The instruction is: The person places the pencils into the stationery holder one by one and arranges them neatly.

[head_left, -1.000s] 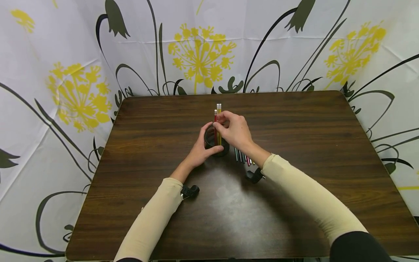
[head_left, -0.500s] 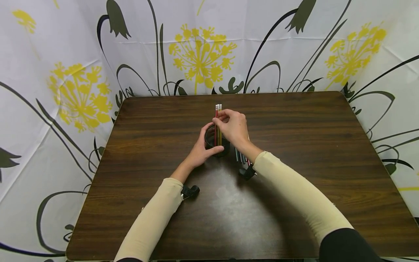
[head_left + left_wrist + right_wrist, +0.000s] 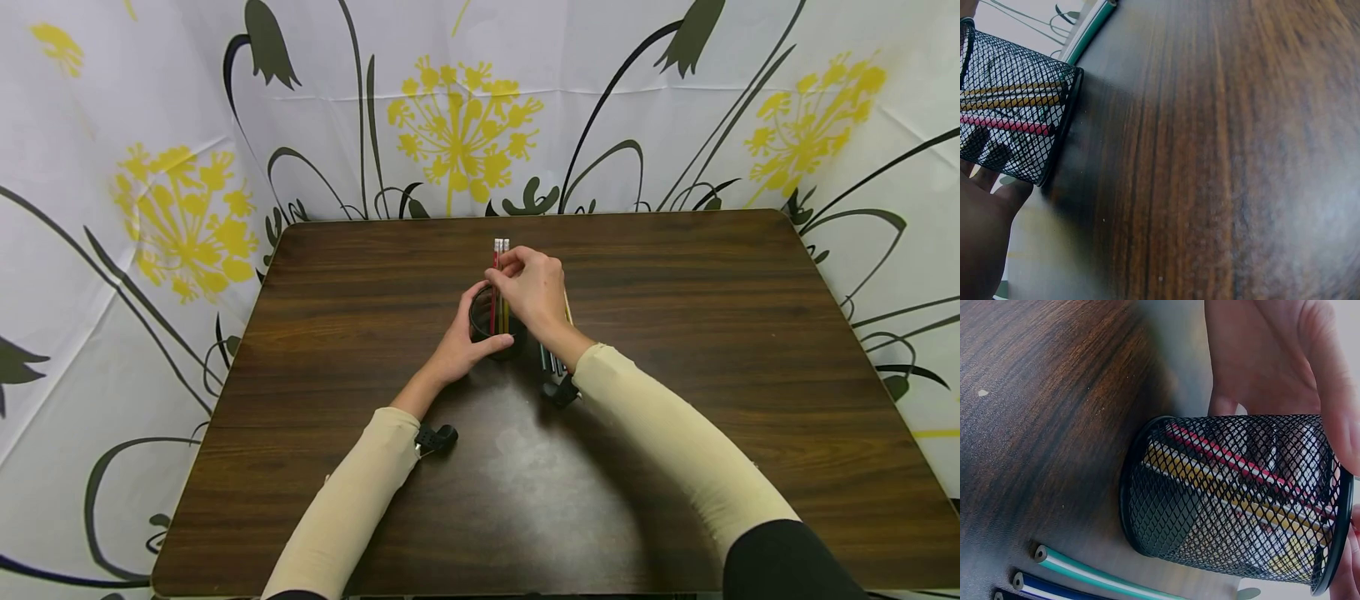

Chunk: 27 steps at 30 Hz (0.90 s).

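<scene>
my left hand (image 3: 461, 343) is wrapped round the side of the black mesh cup (image 3: 1163, 519) standing on the brown table (image 3: 675, 292), while my right hand (image 3: 537, 292), just above the cup's rim, pinches the red pencil (image 3: 492, 313), which is inside the cup with its eraser end up past the rim. two yellow pencils (image 3: 1022, 100) lean beside it in the cup, and just right of the cup a teal pencil (image 3: 1091, 571) and a navy pencil (image 3: 1047, 588) lie on the table.
</scene>
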Tool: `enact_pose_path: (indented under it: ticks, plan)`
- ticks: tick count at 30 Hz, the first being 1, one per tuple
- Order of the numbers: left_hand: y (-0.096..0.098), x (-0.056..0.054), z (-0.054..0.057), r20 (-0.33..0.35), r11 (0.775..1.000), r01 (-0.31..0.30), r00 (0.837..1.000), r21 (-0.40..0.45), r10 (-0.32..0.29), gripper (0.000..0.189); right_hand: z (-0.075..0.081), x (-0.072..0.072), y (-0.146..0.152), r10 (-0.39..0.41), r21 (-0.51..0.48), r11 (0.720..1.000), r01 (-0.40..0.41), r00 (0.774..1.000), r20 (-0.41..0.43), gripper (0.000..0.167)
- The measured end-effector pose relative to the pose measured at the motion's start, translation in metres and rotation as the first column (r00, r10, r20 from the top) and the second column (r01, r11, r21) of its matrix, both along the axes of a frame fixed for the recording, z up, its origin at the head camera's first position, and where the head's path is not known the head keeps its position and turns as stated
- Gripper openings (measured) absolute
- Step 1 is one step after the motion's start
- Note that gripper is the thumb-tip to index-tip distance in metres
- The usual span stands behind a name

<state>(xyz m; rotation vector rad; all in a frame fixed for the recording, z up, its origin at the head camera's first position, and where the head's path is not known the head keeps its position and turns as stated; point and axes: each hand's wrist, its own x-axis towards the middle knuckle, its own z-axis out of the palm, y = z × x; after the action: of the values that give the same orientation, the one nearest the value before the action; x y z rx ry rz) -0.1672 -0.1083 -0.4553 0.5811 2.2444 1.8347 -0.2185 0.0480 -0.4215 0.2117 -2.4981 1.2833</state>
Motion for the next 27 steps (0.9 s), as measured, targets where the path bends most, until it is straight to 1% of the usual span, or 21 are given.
enact_pose_path:
  ticks: [5,9,14,18,19,22,26,27]
  plan:
    - [0.001,-0.001,0.0,-0.008,1.0,0.007,1.0,0.015,-0.007,0.085,0.0,-0.001,0.0,-0.011,0.016,1.0,0.011,1.0,0.015,0.017]
    - [0.001,0.0,0.001,-0.002,1.0,0.005,1.0,0.002,-0.005,0.085,0.001,-0.001,-0.001,-0.013,0.029,0.999,0.012,1.0,0.018,0.016]
    - [0.0,0.0,0.002,0.005,1.0,-0.001,1.0,-0.013,0.001,0.086,0.002,-0.001,0.0,-0.001,0.04,0.999,0.0,1.0,0.014,0.017]
    - [0.0,-0.002,0.0,0.002,1.0,0.002,1.0,0.003,-0.002,0.086,0.006,-0.002,0.002,0.022,0.019,1.0,-0.022,1.0,0.007,0.016]
    - [0.0,-0.003,-0.001,0.001,1.0,0.002,1.0,0.013,-0.002,0.086,0.007,-0.002,0.003,0.027,0.011,1.0,-0.027,1.0,0.003,0.016]
    - [0.0,-0.007,-0.013,-0.009,0.999,-0.003,1.0,0.034,0.003,0.086,0.012,-0.004,0.008,0.035,-0.013,0.999,-0.035,0.999,-0.01,0.015]
    - [-0.001,-0.014,-0.031,-0.026,0.999,-0.017,0.999,0.027,0.018,0.088,0.019,-0.008,0.022,0.022,-0.051,0.998,-0.022,1.0,-0.004,0.018]
    - [-0.001,-0.015,-0.034,-0.029,1.0,-0.023,0.999,0.021,0.024,0.087,0.02,-0.009,0.026,0.014,-0.059,0.998,-0.014,1.0,-0.001,0.019]
